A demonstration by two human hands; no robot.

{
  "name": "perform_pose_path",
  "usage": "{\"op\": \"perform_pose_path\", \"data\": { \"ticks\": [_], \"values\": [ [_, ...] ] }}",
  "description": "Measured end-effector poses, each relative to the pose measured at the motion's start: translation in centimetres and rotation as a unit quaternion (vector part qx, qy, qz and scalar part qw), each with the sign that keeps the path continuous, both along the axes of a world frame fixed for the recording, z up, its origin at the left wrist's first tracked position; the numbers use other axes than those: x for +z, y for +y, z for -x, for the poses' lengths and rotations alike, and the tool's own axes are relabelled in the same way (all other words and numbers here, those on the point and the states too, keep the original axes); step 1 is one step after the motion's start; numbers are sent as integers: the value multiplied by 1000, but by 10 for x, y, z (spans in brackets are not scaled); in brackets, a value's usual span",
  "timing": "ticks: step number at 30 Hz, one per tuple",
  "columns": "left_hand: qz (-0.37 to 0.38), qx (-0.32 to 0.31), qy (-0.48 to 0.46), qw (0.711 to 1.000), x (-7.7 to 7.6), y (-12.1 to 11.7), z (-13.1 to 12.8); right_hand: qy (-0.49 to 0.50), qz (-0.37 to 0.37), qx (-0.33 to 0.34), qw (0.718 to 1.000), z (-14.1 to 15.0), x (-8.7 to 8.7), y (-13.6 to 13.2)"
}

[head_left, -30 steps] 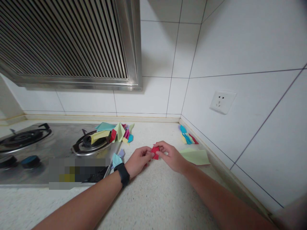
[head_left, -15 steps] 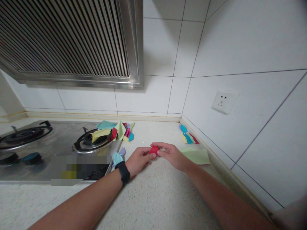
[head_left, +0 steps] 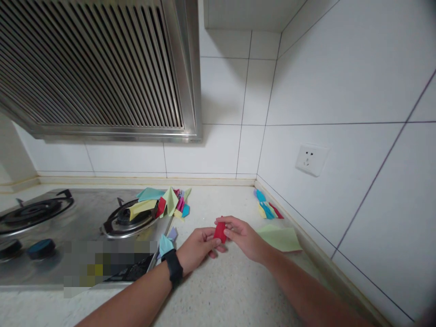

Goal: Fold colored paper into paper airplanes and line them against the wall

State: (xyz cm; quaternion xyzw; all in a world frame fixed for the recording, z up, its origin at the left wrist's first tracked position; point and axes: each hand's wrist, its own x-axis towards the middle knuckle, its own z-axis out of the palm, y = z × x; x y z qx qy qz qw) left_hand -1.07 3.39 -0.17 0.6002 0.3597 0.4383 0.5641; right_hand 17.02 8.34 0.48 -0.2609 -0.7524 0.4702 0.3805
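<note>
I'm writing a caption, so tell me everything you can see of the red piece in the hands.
The red piece is small, plain bright red, and looks like folded paper, taller than wide in this view. The left hand and right hand both hold it, their fingers hiding parts of its edges. It is above the speckled countertop; whether they touch is unclear.

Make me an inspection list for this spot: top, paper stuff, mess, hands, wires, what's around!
Surface: pale speckled countertop.
Job's things: red folded paper, held in left hand and right hand.
Clutter: folded papers heaped partly over the stove; more by the right wall; pale green sheet near the right hand.
Hands: both closed on the red folded paper; black wristband on the left wrist.
Cables: nothing seen.
Surroundings: range hood, socket, white tiles.
</note>
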Motion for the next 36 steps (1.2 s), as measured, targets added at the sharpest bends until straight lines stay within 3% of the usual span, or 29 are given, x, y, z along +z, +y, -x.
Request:
{"op": "perform_pose_path", "data": {
  "ticks": [9,15,20,24,32,36],
  "values": [
    [18,32,-36,999,1,4,-2,-25,-14,18,999,1,3,-9],
    [20,18,-31,999,6,0,-2,-19,22,83,996,-3,8,-13],
    [23,-18,-2,1000,1,0,0,-3,63,93,994,-4,11,-13],
    [14,-4,-4,1000,-1,1,1,5,77,126,989,-3,12,-13],
    [1,19,-15,1000,-1,3,1,-38,21,111,993,-3,15,-18],
    [21,2,-19,1000,-1,2,1,9,85,167,982,-1,16,-17]
  ]
}}
